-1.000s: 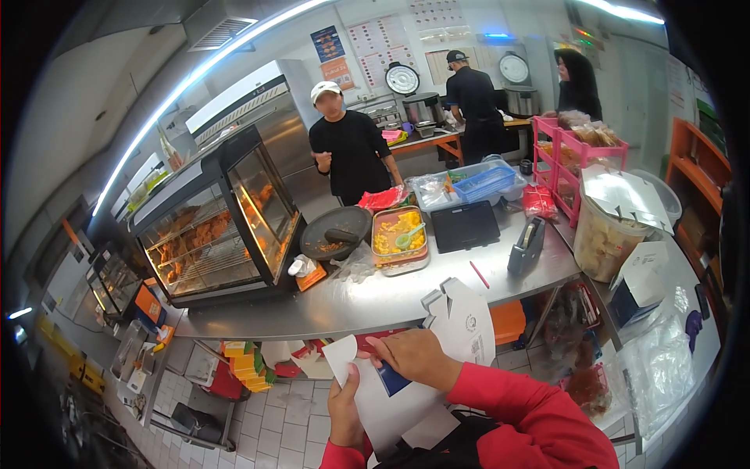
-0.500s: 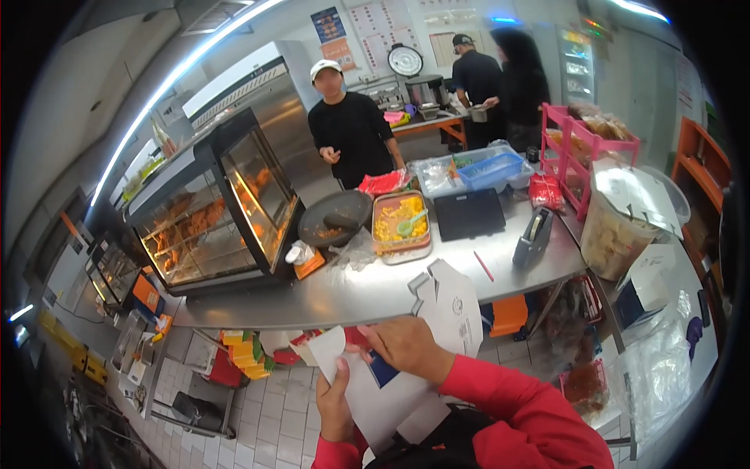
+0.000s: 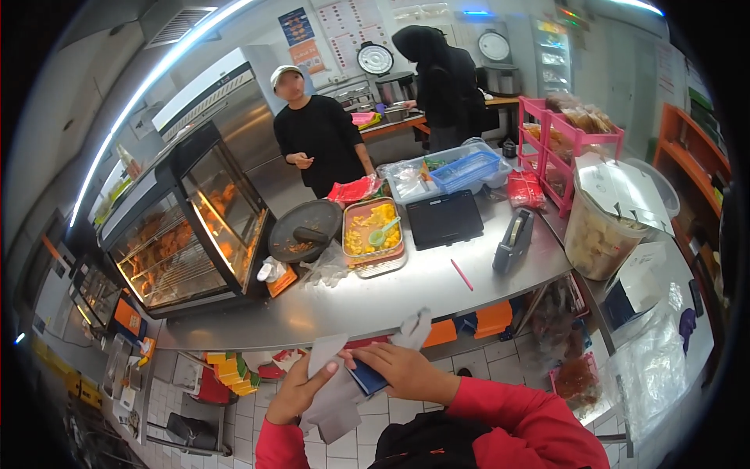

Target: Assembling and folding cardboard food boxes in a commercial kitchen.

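Observation:
A white paperboard box blank (image 3: 334,395) with blue and red printed parts hangs between my hands, in front of the steel counter's near edge. It is partly folded, and flaps stick up past my fingers. My left hand (image 3: 302,388) grips its left side, with the thumb toward the middle. My right hand (image 3: 408,373) is closed over the right side, fingers bent across the blue panel (image 3: 367,378). The fingertips of both hands nearly meet at the top fold. My right palm and part of the box are hidden.
On the steel counter (image 3: 367,299) stand a heated display case (image 3: 187,234), a stone mortar (image 3: 303,228), a tray of yellow food (image 3: 373,248), a black flat case (image 3: 445,221), a pink pen (image 3: 462,275) and a tape dispenser (image 3: 514,241). A person (image 3: 319,141) faces the counter's far side.
The box blank has been folded and tilted: its long right flap no longer spreads out flat. My left hand has moved left. At the back, the people have shifted and now overlap.

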`<state>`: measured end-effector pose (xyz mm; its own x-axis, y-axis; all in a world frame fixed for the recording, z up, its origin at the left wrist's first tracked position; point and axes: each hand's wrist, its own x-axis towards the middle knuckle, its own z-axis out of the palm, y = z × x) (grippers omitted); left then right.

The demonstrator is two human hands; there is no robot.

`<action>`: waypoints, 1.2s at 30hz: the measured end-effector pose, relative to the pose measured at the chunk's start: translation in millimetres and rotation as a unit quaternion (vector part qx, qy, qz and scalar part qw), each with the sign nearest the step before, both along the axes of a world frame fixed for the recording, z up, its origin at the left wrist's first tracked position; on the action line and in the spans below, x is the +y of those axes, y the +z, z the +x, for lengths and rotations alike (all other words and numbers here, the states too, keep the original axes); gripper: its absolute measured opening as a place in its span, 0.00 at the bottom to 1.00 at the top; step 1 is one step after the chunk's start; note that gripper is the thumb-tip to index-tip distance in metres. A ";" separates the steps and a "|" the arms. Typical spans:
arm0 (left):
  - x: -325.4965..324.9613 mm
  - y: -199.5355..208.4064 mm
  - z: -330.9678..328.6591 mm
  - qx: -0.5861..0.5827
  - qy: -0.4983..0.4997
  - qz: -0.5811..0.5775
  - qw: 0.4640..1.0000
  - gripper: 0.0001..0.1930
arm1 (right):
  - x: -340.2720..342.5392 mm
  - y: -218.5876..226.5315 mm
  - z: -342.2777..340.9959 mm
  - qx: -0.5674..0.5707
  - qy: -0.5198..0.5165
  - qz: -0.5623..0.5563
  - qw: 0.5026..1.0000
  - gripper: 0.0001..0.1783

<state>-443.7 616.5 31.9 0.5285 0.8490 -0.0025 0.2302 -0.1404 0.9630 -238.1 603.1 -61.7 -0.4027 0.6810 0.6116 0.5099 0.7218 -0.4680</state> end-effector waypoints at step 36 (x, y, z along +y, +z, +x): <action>286.1 -241.3 50.5 0.402 0.142 0.004 0.904 0.15 | 227.9 -180.3 28.5 -0.162 0.244 -0.051 0.955 0.27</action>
<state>-393.1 902.7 -209.4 0.1196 0.9517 -0.2828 0.8838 0.0277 0.4670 -209.6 830.9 -242.0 -0.8442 0.4131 0.3416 0.2548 0.8699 -0.4223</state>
